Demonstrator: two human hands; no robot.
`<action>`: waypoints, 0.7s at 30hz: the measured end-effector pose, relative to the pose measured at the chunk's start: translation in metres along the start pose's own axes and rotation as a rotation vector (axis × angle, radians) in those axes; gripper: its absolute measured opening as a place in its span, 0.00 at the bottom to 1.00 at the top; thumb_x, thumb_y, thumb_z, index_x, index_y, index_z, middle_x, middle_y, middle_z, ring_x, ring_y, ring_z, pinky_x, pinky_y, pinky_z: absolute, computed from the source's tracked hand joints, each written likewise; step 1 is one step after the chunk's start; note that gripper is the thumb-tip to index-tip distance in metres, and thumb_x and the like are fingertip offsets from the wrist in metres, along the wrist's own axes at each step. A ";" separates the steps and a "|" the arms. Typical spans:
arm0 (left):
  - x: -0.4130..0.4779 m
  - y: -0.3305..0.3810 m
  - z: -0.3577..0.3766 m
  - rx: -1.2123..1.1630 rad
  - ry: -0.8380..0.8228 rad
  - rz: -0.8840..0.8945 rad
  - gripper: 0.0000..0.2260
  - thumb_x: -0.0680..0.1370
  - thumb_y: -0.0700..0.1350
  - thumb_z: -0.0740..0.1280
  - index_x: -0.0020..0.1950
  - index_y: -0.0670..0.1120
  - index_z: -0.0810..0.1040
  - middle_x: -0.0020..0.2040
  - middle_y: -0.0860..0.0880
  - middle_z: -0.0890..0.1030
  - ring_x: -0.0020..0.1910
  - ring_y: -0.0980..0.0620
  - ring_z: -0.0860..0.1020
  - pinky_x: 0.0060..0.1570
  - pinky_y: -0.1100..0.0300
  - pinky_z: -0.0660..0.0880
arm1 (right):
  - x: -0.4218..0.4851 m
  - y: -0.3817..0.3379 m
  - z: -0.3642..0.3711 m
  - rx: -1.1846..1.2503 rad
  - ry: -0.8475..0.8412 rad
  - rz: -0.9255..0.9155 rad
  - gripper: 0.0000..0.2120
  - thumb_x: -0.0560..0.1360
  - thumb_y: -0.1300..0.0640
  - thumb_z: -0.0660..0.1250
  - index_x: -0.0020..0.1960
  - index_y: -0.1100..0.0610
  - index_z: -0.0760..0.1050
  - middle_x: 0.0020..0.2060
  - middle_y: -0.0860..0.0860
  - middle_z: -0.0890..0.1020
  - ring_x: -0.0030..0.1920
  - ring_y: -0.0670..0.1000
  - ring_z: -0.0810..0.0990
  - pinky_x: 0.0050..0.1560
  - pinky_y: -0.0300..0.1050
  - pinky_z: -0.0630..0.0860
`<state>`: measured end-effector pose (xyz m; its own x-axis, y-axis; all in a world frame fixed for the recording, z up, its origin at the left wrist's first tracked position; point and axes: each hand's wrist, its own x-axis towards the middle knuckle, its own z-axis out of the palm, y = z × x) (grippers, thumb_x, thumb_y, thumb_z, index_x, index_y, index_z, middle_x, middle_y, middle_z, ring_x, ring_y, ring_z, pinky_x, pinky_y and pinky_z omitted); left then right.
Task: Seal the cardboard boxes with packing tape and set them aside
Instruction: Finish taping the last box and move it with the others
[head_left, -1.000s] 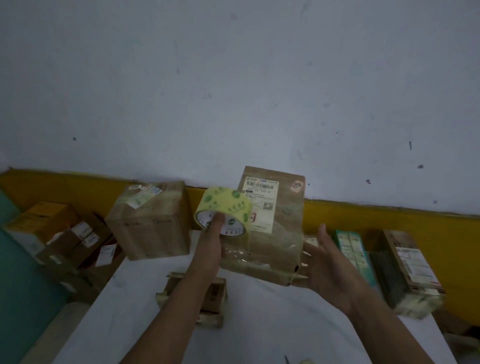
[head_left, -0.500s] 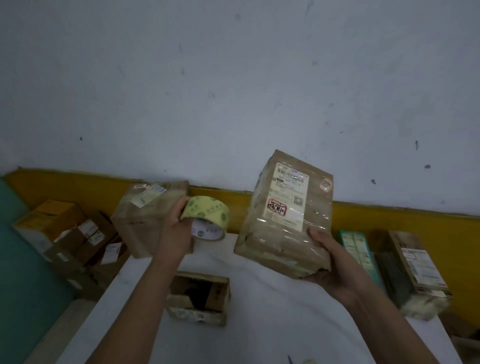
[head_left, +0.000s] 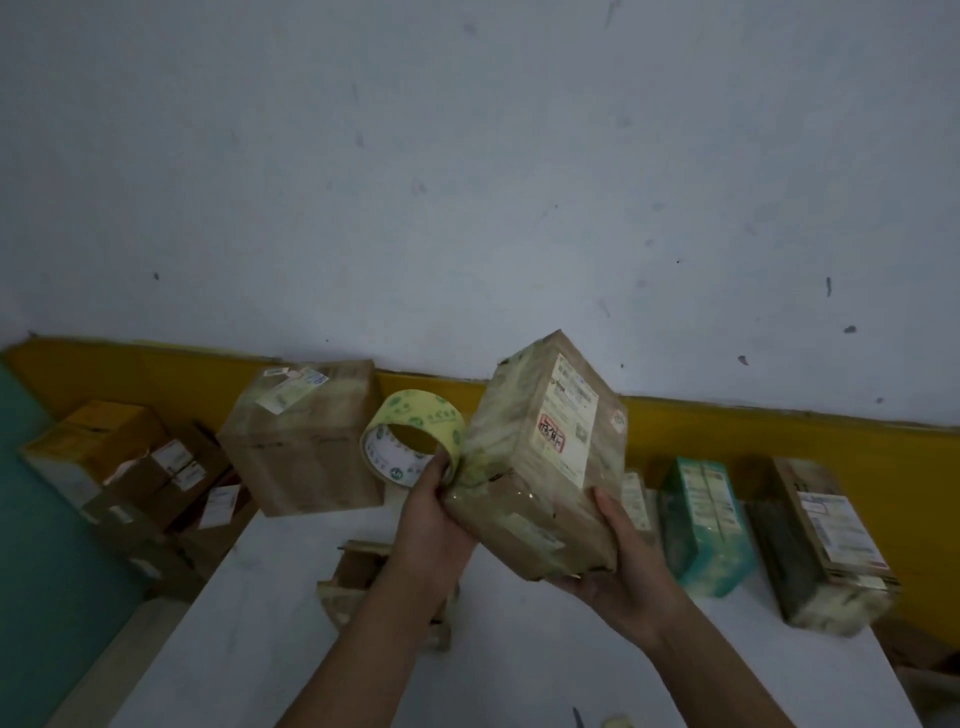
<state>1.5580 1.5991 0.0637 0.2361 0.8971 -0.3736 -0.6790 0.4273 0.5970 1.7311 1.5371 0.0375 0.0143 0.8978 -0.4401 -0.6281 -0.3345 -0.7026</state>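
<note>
We have the box (head_left: 519, 467) tilted, long axis up-right, gripped from beneath by the right hand (head_left: 623, 571). The left hand (head_left: 428, 525) pinches the tape roll (head_left: 415, 421) against its left edge.

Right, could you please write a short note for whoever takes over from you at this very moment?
Left hand pinches the tape roll at the held box's left edge; right hand grips its lower end, above the table.
Done: this box looks largely wrapped in tape.
Left: probably finish the strip, cut it, set the box aside; then the open small box under the left arm needs sealing.
</note>
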 end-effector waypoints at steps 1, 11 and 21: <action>0.002 0.000 -0.001 -0.004 0.014 0.017 0.18 0.83 0.52 0.55 0.64 0.43 0.77 0.56 0.41 0.83 0.53 0.44 0.81 0.53 0.47 0.75 | 0.002 0.000 -0.002 -0.167 0.066 -0.071 0.26 0.74 0.43 0.67 0.68 0.51 0.72 0.59 0.55 0.82 0.57 0.57 0.82 0.59 0.59 0.78; 0.006 -0.022 -0.014 0.429 0.187 0.234 0.11 0.84 0.50 0.56 0.55 0.49 0.77 0.49 0.50 0.82 0.49 0.49 0.80 0.50 0.53 0.76 | 0.007 -0.019 0.007 -0.615 -0.021 0.123 0.57 0.56 0.24 0.64 0.79 0.47 0.52 0.75 0.49 0.65 0.75 0.55 0.63 0.73 0.65 0.56; 0.011 -0.071 -0.067 0.317 0.263 0.022 0.14 0.83 0.46 0.57 0.63 0.41 0.74 0.54 0.42 0.81 0.49 0.45 0.79 0.45 0.52 0.76 | 0.030 0.044 -0.033 -0.580 -0.027 0.115 0.36 0.62 0.37 0.76 0.67 0.42 0.71 0.53 0.45 0.84 0.55 0.51 0.82 0.62 0.60 0.76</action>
<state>1.5620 1.5711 -0.0302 0.0100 0.8643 -0.5028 -0.4241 0.4590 0.7806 1.7301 1.5402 -0.0253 -0.0537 0.8509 -0.5225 -0.0967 -0.5252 -0.8454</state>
